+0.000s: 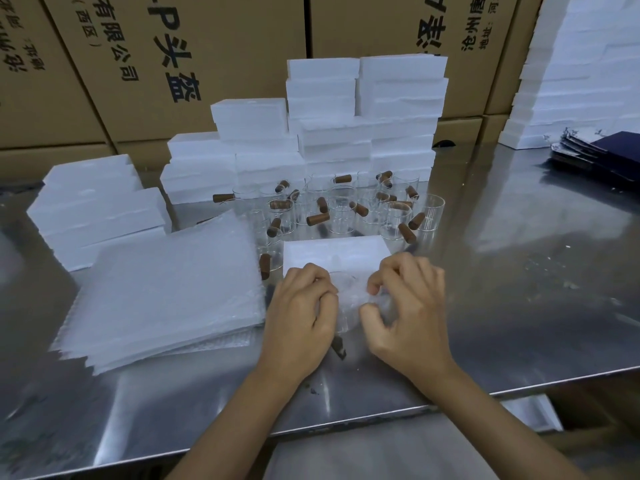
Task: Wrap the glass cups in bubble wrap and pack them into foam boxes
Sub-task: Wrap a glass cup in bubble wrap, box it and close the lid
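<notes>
Both hands met over one bubble-wrapped cup near the front edge of the steel table. Left hand had its fingers curled onto the wrap's left side; right hand pinched the wrap from the right, thumb and fingers bent. Just behind the bundle lay a foam box, with bare glass cups clustered beyond it. Bubble wrap sheets were stacked just left of the left hand.

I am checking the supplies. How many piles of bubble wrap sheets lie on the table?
1: the bubble wrap pile lies beside the left hand. One more sheet is around the cup in both hands.
</notes>
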`<act>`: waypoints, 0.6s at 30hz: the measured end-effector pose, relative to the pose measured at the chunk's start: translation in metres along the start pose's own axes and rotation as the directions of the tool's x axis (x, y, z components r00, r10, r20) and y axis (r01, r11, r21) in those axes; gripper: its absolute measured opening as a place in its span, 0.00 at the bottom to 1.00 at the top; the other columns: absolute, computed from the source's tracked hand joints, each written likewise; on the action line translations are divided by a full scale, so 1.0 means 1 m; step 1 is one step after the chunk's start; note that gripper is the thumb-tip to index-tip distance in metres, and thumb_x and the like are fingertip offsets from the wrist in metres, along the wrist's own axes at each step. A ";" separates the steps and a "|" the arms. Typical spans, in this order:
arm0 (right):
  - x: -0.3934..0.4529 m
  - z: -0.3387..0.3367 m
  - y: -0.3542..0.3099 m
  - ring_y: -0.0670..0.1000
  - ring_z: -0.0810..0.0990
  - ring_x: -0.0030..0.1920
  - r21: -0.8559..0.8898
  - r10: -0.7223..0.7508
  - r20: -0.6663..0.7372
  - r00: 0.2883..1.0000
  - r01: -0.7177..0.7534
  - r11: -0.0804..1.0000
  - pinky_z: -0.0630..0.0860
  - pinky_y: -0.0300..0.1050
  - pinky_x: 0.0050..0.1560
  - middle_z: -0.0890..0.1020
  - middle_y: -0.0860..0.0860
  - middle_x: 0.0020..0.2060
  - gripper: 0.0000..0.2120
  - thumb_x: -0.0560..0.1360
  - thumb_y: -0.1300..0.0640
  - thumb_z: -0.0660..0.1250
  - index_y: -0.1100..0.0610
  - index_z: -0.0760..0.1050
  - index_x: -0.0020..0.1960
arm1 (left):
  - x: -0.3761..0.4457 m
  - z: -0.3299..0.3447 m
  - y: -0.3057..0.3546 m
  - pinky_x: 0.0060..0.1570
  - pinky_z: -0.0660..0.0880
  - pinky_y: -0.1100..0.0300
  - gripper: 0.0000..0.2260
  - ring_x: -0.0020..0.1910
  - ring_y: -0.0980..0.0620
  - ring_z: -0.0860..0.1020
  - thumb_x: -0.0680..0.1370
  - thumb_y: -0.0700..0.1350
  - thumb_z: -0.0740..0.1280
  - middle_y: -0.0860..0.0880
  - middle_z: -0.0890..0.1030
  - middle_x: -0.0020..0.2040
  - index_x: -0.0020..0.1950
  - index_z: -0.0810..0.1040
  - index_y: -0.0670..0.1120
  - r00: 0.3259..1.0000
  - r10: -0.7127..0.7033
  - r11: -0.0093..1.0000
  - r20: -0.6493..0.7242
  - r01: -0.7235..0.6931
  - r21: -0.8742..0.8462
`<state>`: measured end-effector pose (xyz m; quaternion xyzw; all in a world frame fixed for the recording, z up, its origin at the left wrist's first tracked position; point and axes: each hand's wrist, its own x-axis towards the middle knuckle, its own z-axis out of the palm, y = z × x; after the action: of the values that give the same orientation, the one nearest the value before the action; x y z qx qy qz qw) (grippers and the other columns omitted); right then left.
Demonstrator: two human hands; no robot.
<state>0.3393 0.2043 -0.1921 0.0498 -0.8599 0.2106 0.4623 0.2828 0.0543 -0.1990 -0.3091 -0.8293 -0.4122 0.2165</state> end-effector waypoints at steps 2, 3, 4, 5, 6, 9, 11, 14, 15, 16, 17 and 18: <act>-0.001 0.003 -0.001 0.50 0.70 0.43 -0.042 -0.059 -0.005 0.998 0.059 0.997 0.60 0.41 0.50 0.74 0.48 0.41 0.02 0.68 0.59 0.65 0.57 0.75 0.41 | -0.002 -0.001 0.002 0.50 0.71 0.55 0.16 0.48 0.52 0.74 0.77 0.46 0.54 0.54 0.77 0.46 0.44 0.80 0.42 1.000 -0.006 1.000 0.018 0.006 -0.017; -0.001 0.005 -0.001 0.51 0.71 0.44 -0.053 -0.087 0.002 0.996 0.087 0.995 0.61 0.42 0.50 0.75 0.48 0.41 0.02 0.71 0.59 0.66 0.57 0.77 0.42 | -0.003 -0.002 0.003 0.51 0.72 0.56 0.16 0.48 0.53 0.74 0.77 0.47 0.54 0.55 0.77 0.47 0.46 0.80 0.43 1.000 -0.011 0.999 0.014 0.012 -0.029; -0.001 0.007 0.000 0.51 0.73 0.45 -0.058 -0.109 0.017 0.994 0.109 0.992 0.64 0.43 0.50 0.76 0.48 0.42 0.03 0.74 0.58 0.66 0.57 0.78 0.44 | -0.005 -0.003 0.005 0.52 0.72 0.58 0.15 0.49 0.55 0.75 0.77 0.48 0.55 0.56 0.77 0.48 0.50 0.79 0.45 1.000 -0.030 0.998 -0.010 0.029 -0.048; -0.001 0.008 0.001 0.51 0.74 0.46 -0.058 -0.126 0.040 0.991 0.128 0.990 0.66 0.44 0.50 0.78 0.49 0.44 0.05 0.77 0.56 0.67 0.56 0.80 0.45 | -0.007 -0.004 0.006 0.53 0.72 0.61 0.14 0.51 0.59 0.75 0.78 0.49 0.55 0.57 0.78 0.50 0.54 0.78 0.47 0.997 -0.056 0.996 -0.051 0.052 -0.075; -0.001 0.009 0.002 0.51 0.74 0.48 -0.056 -0.140 0.072 0.988 0.144 0.988 0.67 0.45 0.51 0.78 0.49 0.45 0.07 0.78 0.54 0.67 0.56 0.81 0.46 | -0.008 -0.006 0.008 0.54 0.71 0.65 0.13 0.53 0.60 0.75 0.78 0.49 0.56 0.58 0.78 0.52 0.56 0.77 0.49 0.993 -0.072 0.992 -0.099 0.061 -0.106; -0.001 0.010 0.001 0.52 0.74 0.51 -0.051 -0.171 0.202 0.964 0.185 0.981 0.66 0.46 0.54 0.78 0.48 0.47 0.12 0.81 0.51 0.62 0.54 0.81 0.46 | -0.009 -0.009 0.009 0.53 0.72 0.61 0.09 0.51 0.55 0.76 0.78 0.44 0.58 0.54 0.78 0.48 0.50 0.77 0.46 0.990 0.031 0.992 -0.137 -0.047 -0.114; -0.001 0.010 -0.001 0.52 0.74 0.52 -0.041 -0.179 0.266 0.947 0.197 0.980 0.65 0.45 0.57 0.78 0.48 0.47 0.13 0.80 0.52 0.60 0.55 0.80 0.44 | -0.009 -0.008 0.010 0.51 0.72 0.56 0.10 0.48 0.52 0.76 0.77 0.43 0.58 0.51 0.78 0.42 0.42 0.77 0.43 0.993 0.106 0.993 -0.060 -0.108 -0.040; -0.001 0.009 -0.002 0.54 0.75 0.53 -0.005 -0.172 0.304 0.937 0.182 0.983 0.66 0.46 0.60 0.78 0.47 0.47 0.11 0.77 0.54 0.59 0.56 0.79 0.44 | -0.009 -0.007 0.010 0.56 0.71 0.59 0.13 0.54 0.51 0.76 0.76 0.46 0.57 0.51 0.79 0.40 0.40 0.78 0.42 0.995 0.094 0.994 0.014 -0.095 0.048; -0.001 0.008 -0.002 0.54 0.75 0.53 0.010 -0.173 0.293 0.941 0.177 0.984 0.66 0.46 0.60 0.79 0.48 0.47 0.10 0.77 0.55 0.60 0.56 0.79 0.45 | -0.010 -0.007 0.009 0.57 0.70 0.61 0.13 0.55 0.52 0.76 0.76 0.47 0.57 0.51 0.79 0.40 0.40 0.78 0.42 0.996 0.084 0.995 0.025 -0.085 0.057; -0.001 0.007 -0.002 0.54 0.76 0.53 0.024 -0.169 0.265 0.949 0.168 0.985 0.65 0.45 0.60 0.79 0.48 0.47 0.10 0.76 0.56 0.60 0.57 0.79 0.46 | -0.010 -0.007 0.008 0.58 0.71 0.60 0.14 0.55 0.52 0.75 0.76 0.48 0.57 0.51 0.79 0.40 0.40 0.78 0.42 0.997 0.071 0.996 0.034 -0.073 0.055; -0.001 0.006 -0.002 0.53 0.76 0.52 0.035 -0.150 0.224 0.963 0.146 0.989 0.65 0.44 0.59 0.79 0.49 0.48 0.10 0.75 0.58 0.60 0.58 0.80 0.48 | -0.010 -0.007 0.007 0.55 0.72 0.58 0.14 0.53 0.52 0.75 0.77 0.49 0.58 0.52 0.78 0.41 0.40 0.77 0.43 0.998 0.053 0.997 0.039 -0.055 0.049; -0.001 0.005 -0.002 0.53 0.76 0.53 0.043 -0.110 0.174 0.979 0.105 0.994 0.66 0.44 0.58 0.79 0.50 0.49 0.12 0.74 0.59 0.59 0.58 0.79 0.50 | -0.011 -0.006 0.007 0.52 0.73 0.56 0.13 0.50 0.53 0.75 0.76 0.51 0.58 0.53 0.77 0.42 0.40 0.76 0.44 0.999 0.027 0.999 0.036 -0.029 0.043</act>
<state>0.3370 0.2009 -0.1950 0.1223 -0.8898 0.1943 0.3944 0.2961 0.0493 -0.1986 -0.3233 -0.8373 -0.3853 0.2141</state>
